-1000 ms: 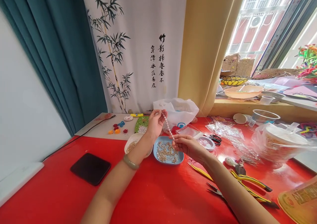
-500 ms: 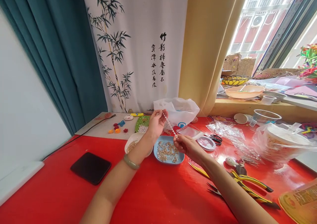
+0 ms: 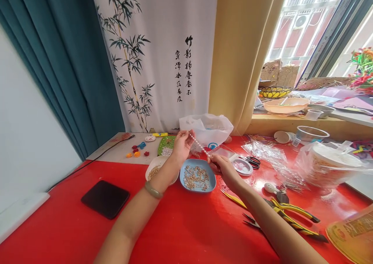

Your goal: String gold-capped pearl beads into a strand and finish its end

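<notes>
A short strand of pearl beads [image 3: 199, 144] stretches between my two hands above the red table [image 3: 186, 225]. My left hand [image 3: 182, 143] pinches its upper end; a green bangle sits on that wrist. My right hand [image 3: 220, 165] pinches the lower end, just above the far edge of a blue dish [image 3: 197, 177] full of small gold-coloured pieces. Beside the blue dish, under my left wrist, is a white dish [image 3: 155, 170] with tiny gold beads.
A black pad [image 3: 105, 198] lies at the left. Yellow-handled pliers [image 3: 294, 217] and tweezers lie at the right, with scissors [image 3: 251, 161], a round clear lid [image 3: 241, 166] and crumpled plastic bags. A green tray [image 3: 166, 145] and a white bag [image 3: 207, 130] sit behind the dishes.
My right hand has risen and moved a little right and away, pulling the strand's lower end up so that it lies flatter. The left hand has barely moved.
</notes>
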